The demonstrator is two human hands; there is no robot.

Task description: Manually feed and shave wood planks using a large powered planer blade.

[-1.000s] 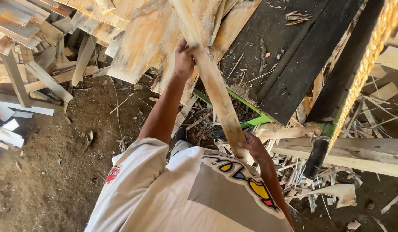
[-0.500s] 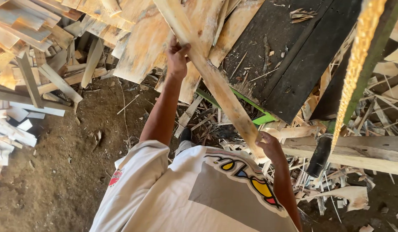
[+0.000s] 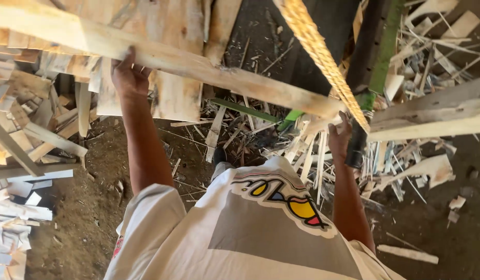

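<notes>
Hands grip one long wooden plank [image 3: 198, 62], a pale rough board held up level across the view above the dirt floor [image 3: 84, 207]. Left hand [image 3: 128, 75] is closed around the plank partway along it, fingers curled over the top edge and arm stretched up straight. Right hand [image 3: 339, 136] holds the plank's near end from beneath, fingers wrapped on the wood, just beside a thick yellow rope [image 3: 323, 57] that runs slantwise across the picture. The plank's far end passes out of sight at the upper left, over a heap of stacked boards [image 3: 162, 98] and offcuts. Below it, between the two arms, lie splinters and thin wood strips [image 3: 307, 155] scattered on the floor, with a green bar [image 3: 245, 110] among them. A dark post with a green edge [image 3: 374, 57] stands close to the right hand, and a heavy pale beam [image 3: 431, 111] lies crosswise past it. More broken slats [image 3: 22, 150] pile up along the floor's left edge. The person wears a white shirt with a coloured print [image 3: 281, 197].
</notes>
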